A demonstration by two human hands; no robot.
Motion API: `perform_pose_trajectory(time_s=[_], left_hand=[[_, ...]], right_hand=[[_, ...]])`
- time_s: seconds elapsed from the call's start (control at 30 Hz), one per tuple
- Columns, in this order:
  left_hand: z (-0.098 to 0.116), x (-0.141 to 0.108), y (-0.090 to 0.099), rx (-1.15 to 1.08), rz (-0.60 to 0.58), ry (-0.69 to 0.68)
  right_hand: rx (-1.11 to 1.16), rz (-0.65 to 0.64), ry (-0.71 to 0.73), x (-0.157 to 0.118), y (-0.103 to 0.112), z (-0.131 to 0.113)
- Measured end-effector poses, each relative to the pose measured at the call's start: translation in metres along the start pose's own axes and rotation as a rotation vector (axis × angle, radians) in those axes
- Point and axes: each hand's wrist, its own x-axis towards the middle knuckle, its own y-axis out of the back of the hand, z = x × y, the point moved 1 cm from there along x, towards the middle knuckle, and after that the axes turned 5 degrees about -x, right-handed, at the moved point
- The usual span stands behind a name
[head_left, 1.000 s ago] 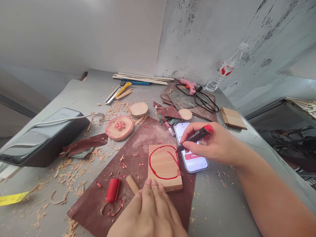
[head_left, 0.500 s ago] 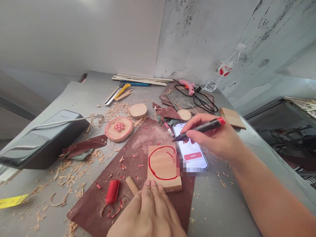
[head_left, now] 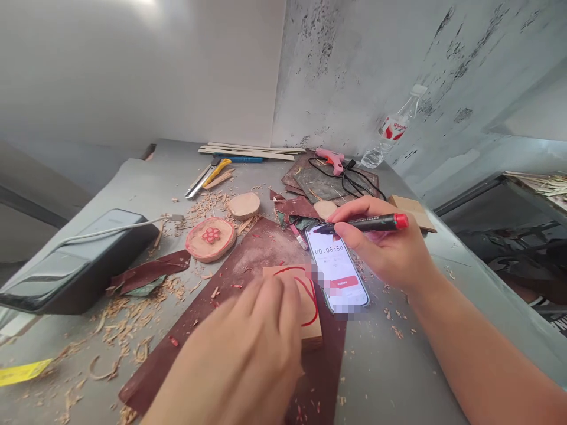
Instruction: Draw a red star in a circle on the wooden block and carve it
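A red-and-black marker (head_left: 374,223) is pinched in my right hand (head_left: 392,251), its tip to the left above a lit phone (head_left: 331,268). My left hand (head_left: 252,330) reaches over a square wooden block (head_left: 309,307). Its fingers bend down out of sight, so their grip is hidden. A red drawn circle with a stroke inside it shows on the block, partly covered by this hand. Under the block lies a dark red sandpaper sheet (head_left: 325,372).
Left of centre lies a wood slice (head_left: 210,241) with a red flower design, near a plain slice (head_left: 243,206). Utility knife (head_left: 208,177), pink glue gun (head_left: 331,160) and water bottle (head_left: 385,139) are farther back. A black box (head_left: 88,260) stands left; wood shavings are scattered about.
My left hand has moved up from the block's near edge onto its top, now covering the red object and wooden stick. The marker has shifted slightly away and tilted flatter.
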Motion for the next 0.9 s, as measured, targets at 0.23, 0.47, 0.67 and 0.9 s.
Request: perform_pose_trajectory(time_s=[0.23, 0.47, 0.67, 0.9], left_hand=[[-0.027, 0.038, 0.007, -0.186, -0.213, 0.129], [-0.051, 0.045, 0.026, -1.596, -0.138, 0.345], [-0.053, 0.056, 0.027, -2.285, -0.150, 0.172], [-0.051, 0.053, 0.023, -2.270, -0.176, 0.159]], right_hand=[[-0.033, 0.052, 0.034, 0.001, 0.007, 0.003], [-0.078, 0.151, 0.051, 0.001, 0.010, 0.005], [-0.105, 0.155, 0.080, 0.001, 0.009, 0.006], [-0.121, 0.121, 0.109, 0.002, 0.006, 0.006]])
